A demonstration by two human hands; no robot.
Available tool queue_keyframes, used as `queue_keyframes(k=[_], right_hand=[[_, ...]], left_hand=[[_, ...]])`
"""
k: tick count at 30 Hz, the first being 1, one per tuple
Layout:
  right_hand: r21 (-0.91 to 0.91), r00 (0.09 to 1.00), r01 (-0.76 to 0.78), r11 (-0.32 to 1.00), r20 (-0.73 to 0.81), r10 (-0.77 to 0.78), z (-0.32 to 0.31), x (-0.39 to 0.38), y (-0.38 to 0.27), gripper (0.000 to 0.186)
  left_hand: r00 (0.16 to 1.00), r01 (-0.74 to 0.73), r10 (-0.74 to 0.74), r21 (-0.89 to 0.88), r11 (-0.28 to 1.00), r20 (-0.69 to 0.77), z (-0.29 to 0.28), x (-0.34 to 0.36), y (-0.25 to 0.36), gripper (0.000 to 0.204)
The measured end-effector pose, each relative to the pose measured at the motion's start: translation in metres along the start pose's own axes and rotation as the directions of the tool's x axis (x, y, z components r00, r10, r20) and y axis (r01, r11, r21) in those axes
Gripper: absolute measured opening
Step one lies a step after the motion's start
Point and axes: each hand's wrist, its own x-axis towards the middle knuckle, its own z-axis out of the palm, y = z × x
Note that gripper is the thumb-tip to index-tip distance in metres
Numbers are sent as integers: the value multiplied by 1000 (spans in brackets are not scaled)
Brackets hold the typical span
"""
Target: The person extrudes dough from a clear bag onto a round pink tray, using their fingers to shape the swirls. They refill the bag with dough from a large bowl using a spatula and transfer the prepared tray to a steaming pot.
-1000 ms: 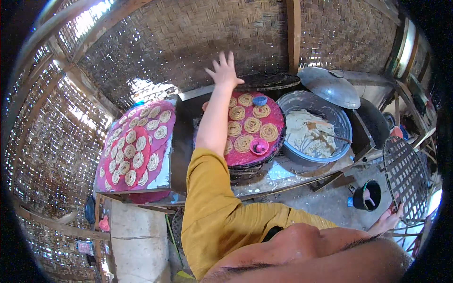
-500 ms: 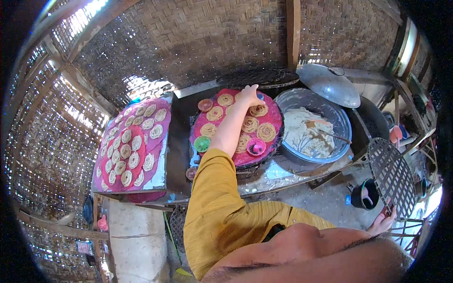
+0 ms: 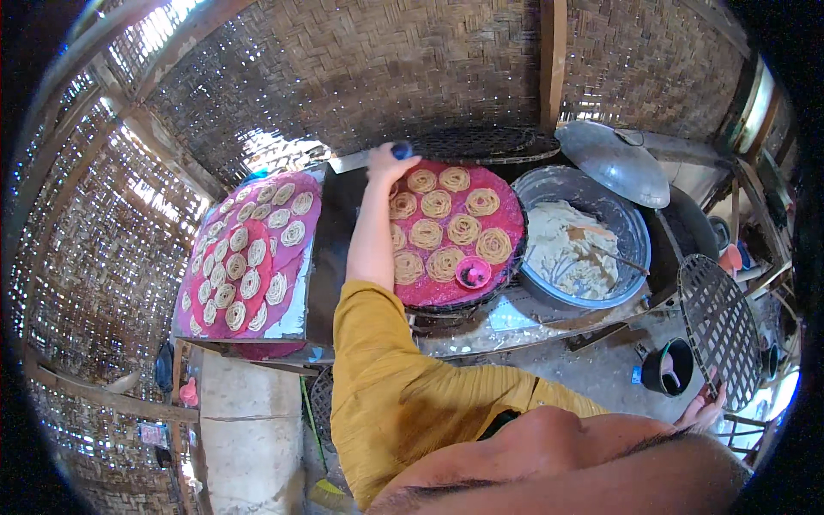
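Note:
A round tray with a red-pink cloth (image 3: pixel 506 283) holds several pale noodle-like coils (image 3: pixel 463 228) and a small pink cup (image 3: pixel 473 272). My left hand (image 3: pixel 388 165), slightly blurred, is closed on a small blue cup (image 3: pixel 401 151) over the tray's far left edge. My left forearm hides the tray's left side. At the right, my right hand (image 3: pixel 702 408) grips the rim of a round openwork woven tray (image 3: pixel 721 330), held upright and tilted. Its fingers partly show behind the rim.
On the left, a pink cloth (image 3: pixel 296 232) bears more coils. Right of the tray stands a blue-grey basin (image 3: pixel 633 249) with pale dough (image 3: pixel 571 249) and a stick. Behind it lies a metal lid (image 3: pixel 614 163). A black bucket (image 3: pixel 668 367) sits on the floor.
My left hand has moved left across the tray, carrying the blue cup from its far right side to its far left edge. The right hand still holds the woven tray.

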Motion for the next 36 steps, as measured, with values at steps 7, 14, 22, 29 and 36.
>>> queue_keyframes(k=[7,14,22,29,36], right_hand=[[-186,936,198,962,327,-129,-64,60,29,29],[-212,915,276,937,356,-189,-37,61,35,33],[98,994,-29,995,112,18,70,24,30,28],[106,977,-116,988,193,94,67,49,37,25],[64,955,-91,994,290,69,44,74,45,27]], left_hand=[[943,20,-104,261,965,315,6,-6,-46,79],[974,-143,84,-283,949,-211,-43,-50,-24,81],[752,-556,611,-260,789,247,-27,-177,61,48],[721,-595,595,-122,794,356,-8,-229,86,62],[746,-666,666,-16,746,-11,-27,-239,84,58]])
